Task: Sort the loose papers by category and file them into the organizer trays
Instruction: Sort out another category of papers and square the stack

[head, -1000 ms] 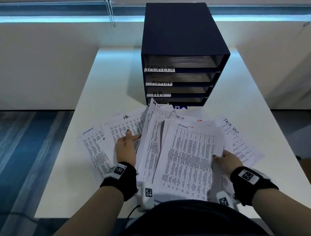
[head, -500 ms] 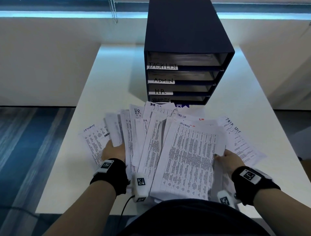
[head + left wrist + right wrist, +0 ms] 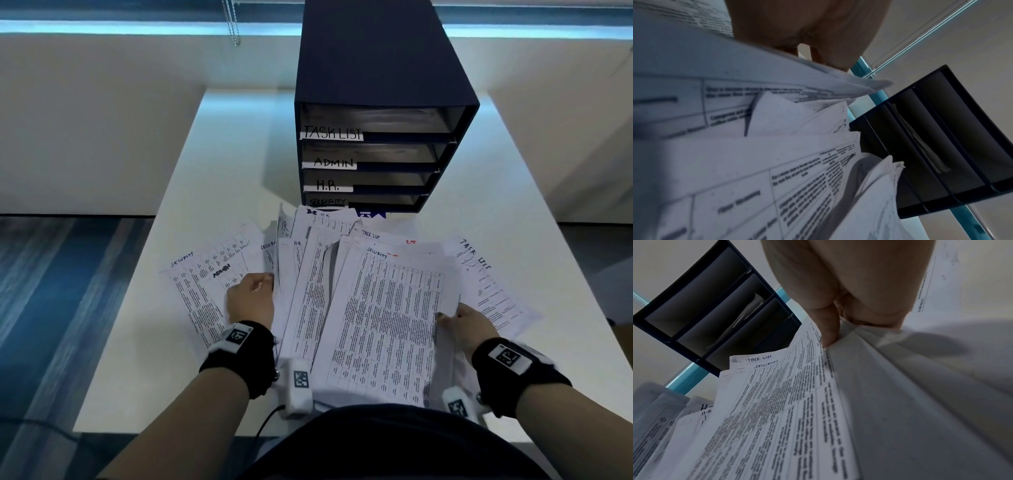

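Note:
A dark organizer (image 3: 376, 68) stands at the table's far middle, its trays labelled TASK LIST, ADMIN, H.R. and SECURITY. In front of it a fanned bundle of printed papers (image 3: 383, 318) is lifted off the table, with a sheet marked SECURITY on top. My left hand (image 3: 265, 281) grips the bundle's left edge with curled fingers (image 3: 818, 56). My right hand (image 3: 445, 313) pinches its right edge, thumb (image 3: 828, 331) on the top sheet. In the right wrist view the paper bundle (image 3: 777, 410) shows TASK LIST and SECURITY headings in front of the organizer (image 3: 715, 308).
Loose sheets marked SECURITY and ADMIN (image 3: 205, 284) lie flat left of my left hand. A TASK LIST sheet (image 3: 489, 281) lies to the right. The white table (image 3: 222, 154) ends at carpet on the left. A blind cord (image 3: 233, 24) hangs at the back.
My left hand swung left, gathered upright sheets, then came back right against the bundle, baring an ADMIN sheet on the left. The right hand has kept its hold.

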